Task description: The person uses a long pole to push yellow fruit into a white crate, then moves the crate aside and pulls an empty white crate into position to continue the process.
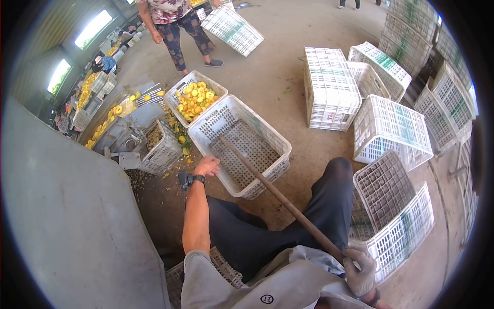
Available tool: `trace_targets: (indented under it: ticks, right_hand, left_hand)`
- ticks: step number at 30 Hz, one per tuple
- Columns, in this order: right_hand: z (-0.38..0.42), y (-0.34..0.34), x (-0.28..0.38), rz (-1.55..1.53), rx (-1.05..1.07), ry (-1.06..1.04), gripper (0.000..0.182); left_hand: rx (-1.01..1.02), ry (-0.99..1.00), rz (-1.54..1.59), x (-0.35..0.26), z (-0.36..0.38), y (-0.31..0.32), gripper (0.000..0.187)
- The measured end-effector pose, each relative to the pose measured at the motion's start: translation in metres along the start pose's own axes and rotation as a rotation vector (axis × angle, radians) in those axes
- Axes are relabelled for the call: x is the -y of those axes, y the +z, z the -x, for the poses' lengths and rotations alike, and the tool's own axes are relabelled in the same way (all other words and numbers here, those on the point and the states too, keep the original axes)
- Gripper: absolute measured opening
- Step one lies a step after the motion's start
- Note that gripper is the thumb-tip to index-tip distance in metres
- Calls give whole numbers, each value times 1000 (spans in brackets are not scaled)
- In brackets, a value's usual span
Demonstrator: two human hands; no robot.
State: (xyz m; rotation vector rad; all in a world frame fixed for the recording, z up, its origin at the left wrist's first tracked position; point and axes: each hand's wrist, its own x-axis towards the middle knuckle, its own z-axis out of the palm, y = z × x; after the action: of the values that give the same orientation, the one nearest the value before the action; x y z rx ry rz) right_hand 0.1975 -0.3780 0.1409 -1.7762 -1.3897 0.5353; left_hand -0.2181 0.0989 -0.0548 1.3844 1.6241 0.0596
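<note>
A long wooden pole [278, 194] slants across my lap, its far end inside a white plastic crate [282, 149] with a slotted floor. My right hand [359, 268], in a pale glove, is closed around the pole's near end. Bare and with a dark strap at the wrist, my left hand [207, 166] is at the crate's left rim. Its fingers look curled, and whether they grip anything is hidden. Just beyond stands another white crate [222, 91] holding yellow cut fruit [194, 99].
Machinery [126, 141] and a crate of scraps [160, 157] stand to the left, behind a large grey panel [77, 206]. White crates [332, 87] crowd the right. Ahead, another person [177, 31] holds a tilted crate [234, 31]. Several people work farther back left.
</note>
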Motion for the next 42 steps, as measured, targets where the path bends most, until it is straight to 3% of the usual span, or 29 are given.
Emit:
trace_targets:
  ticks: [24,30,42]
  right_hand:
    - [1,3,2,-19,-27,88,22]
    - [-4,-6,15,89,269,354,36]
    - [6,-4,13,73,376,357,42]
  left_hand:
    - [1,-3,-18,5,-8,-2,45]
    - [9,-3,-45,-3,1,-2,44]
    - [-30,5,-7,-8,2,0,43]
